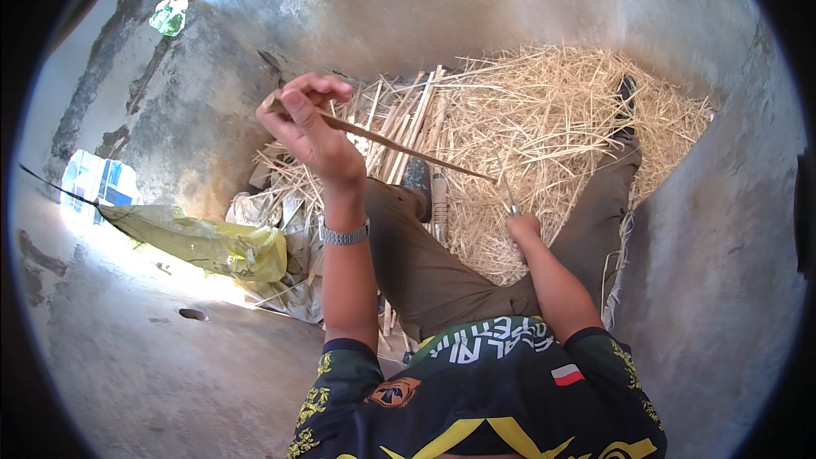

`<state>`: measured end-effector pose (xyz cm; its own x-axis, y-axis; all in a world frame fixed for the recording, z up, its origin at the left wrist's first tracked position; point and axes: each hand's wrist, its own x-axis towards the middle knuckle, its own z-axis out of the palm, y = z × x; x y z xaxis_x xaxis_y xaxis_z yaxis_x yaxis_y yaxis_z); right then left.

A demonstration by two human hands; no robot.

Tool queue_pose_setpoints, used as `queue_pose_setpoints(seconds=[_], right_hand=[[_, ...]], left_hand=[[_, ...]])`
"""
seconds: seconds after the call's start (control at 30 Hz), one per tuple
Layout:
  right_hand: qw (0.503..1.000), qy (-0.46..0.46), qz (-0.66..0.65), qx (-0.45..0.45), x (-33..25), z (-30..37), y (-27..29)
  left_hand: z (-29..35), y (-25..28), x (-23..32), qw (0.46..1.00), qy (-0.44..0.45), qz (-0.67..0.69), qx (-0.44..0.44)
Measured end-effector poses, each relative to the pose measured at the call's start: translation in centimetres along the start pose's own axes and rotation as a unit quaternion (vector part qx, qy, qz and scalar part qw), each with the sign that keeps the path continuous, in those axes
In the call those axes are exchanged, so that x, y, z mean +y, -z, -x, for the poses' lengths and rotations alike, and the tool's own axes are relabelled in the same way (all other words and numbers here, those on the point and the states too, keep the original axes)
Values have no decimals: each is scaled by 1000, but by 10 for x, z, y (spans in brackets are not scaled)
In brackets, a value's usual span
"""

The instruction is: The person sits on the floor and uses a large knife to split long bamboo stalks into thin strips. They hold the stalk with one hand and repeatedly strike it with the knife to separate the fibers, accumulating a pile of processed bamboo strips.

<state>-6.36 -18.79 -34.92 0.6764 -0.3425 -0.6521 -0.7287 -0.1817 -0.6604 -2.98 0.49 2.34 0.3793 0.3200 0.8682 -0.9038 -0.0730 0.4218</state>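
Note:
My left hand [313,132], raised at left of centre, grips a thin brown bamboo strip [399,146] near its upper end, between the thumb and fingers. From there the strip slants down to the right. Its far end is close to a small knife [509,195], whose narrow blade points up and away. Around the knife's handle my right hand [524,228] is closed, low beside my right thigh. Whether the blade touches the strip I cannot tell. Below both hands lies a wide heap of pale shavings [527,123].
Several split pale strips [412,127] lie left of the heap. A wooden stick-like piece [439,204] rests between my legs. At left hangs a yellow-green plastic sheet [255,251] on a cord. Rough concrete walls [705,238] rise close on both sides.

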Motion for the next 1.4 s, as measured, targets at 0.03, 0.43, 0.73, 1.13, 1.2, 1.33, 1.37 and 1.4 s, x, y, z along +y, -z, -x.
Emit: queue_pose_setpoints(seconds=[0.03, 0.43, 0.73, 1.13, 1.2, 1.33, 1.37, 1.4], right_hand=[[1000, 4, -9, 4, 2, -3, 0], [925, 134, -279, -222, -89, 91, 29], [921, 146, -233, -277, -79, 194, 77], [924, 225, -263, -165, -26, 194, 83], [946, 180, -187, -194, -12, 188, 80], [939, 142, -216, -228, -16, 199, 83], [936, 140, -222, -235, -15, 200, 83], [933, 141, -230, -239, -15, 200, 83]], left_hand=[[-1, 1, 3, 999, 27, 10, -31], [-31, -11, -27, 986, 152, 56, -33], [6, -61, -51, 980, 162, 101, -62], [35, -92, -30, 984, 126, 110, -57], [33, -87, -27, 979, 146, 138, -45], [24, -73, -13, 957, 208, 169, -107], [17, -70, -9, 962, 202, 145, -116], [10, -68, -7, 965, 194, 123, -127]])
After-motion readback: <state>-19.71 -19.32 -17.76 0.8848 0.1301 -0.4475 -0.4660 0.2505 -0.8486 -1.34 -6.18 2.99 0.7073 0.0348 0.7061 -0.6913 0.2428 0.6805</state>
